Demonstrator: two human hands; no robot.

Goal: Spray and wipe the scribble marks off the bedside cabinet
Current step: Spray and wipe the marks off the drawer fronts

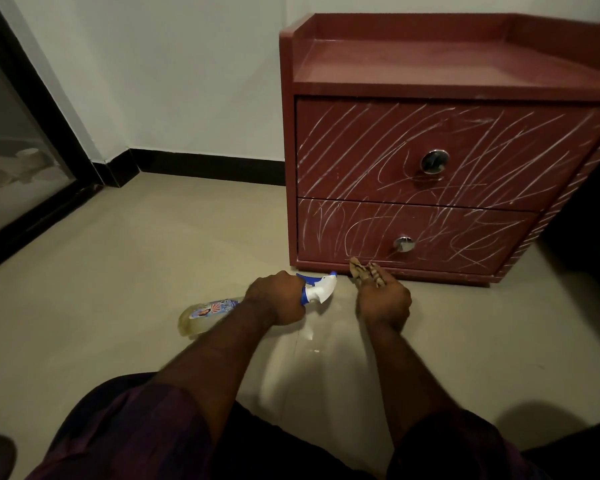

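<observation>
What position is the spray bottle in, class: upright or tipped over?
Tipped over. The spray bottle lies lengthways, low over the floor, its nozzle toward the cabinet, gripped at the neck by the left hand.

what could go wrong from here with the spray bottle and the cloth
1. The clear plastic spray bottle with a blue-white head, gripped by the left hand, lies low at the beige tiled floor; spraying now could wet the tiles instead of the marks.
2. The small brown cloth in the right hand could smear the dense white scribbles across the red-brown cabinet.
</observation>
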